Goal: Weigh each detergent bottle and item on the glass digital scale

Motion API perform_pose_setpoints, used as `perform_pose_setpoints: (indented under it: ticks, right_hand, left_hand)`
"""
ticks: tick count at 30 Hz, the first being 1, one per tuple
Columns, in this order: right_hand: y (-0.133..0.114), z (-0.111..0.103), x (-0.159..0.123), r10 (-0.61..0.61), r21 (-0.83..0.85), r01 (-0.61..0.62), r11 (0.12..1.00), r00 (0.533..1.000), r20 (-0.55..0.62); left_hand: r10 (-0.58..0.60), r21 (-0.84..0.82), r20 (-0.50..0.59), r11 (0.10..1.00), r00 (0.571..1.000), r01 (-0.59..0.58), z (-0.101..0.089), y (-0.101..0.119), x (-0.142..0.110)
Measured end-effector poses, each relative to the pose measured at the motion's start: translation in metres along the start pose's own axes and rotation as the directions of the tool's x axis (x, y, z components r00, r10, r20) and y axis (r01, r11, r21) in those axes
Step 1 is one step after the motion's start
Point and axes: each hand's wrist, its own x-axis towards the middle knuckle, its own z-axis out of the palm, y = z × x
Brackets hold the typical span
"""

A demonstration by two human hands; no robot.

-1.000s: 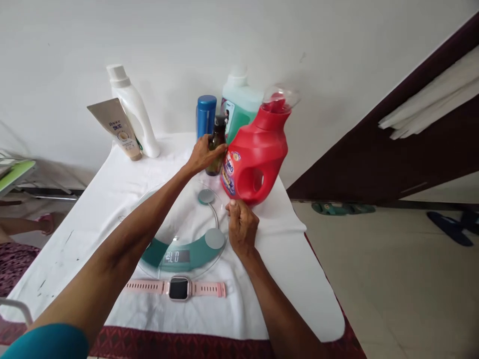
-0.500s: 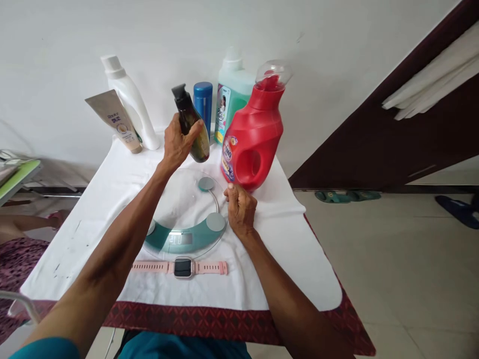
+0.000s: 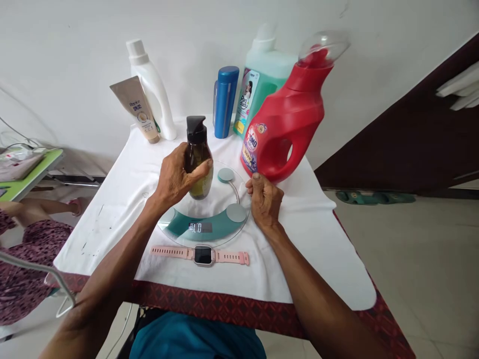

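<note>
My left hand (image 3: pixel 179 174) is closed around a dark brown-green bottle (image 3: pixel 200 169) with a black pump top. The bottle is upright over the round glass bathroom scale (image 3: pixel 204 227); whether its base touches the glass is hard to tell. Lit digits show on the scale's display. My right hand (image 3: pixel 265 199) rests as a fist at the scale's right edge, thumb on top, just in front of a red detergent bottle (image 3: pixel 284 124) with a clear cap. A pink-strapped smartwatch (image 3: pixel 203 255) lies flat in front of the scale.
Along the wall stand a white bottle (image 3: pixel 159 94), a beige tube (image 3: pixel 138 109), a blue bottle (image 3: pixel 226 102) and a green liquid jug (image 3: pixel 258 85). A white cloth (image 3: pixel 329 259) covers the table. At left, a person's legs (image 3: pixel 33 214) show near a green-topped table (image 3: pixel 33 172).
My left hand has lifted the pump bottle from beside the blue bottle and brought it nearer, over the scale. My right fist has stayed by the scale's edge. The view has shifted.
</note>
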Motion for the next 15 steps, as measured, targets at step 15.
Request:
perform_pose_setpoints:
  ticks: [15]
  right_hand:
    - [-0.001,-0.001,0.001,0.199,0.068,-0.202,0.977,0.979,0.051]
  left_hand:
    - [-0.021,-0.127,-0.227,0.992,0.974,-0.008,-0.028,-0.068,-0.013]
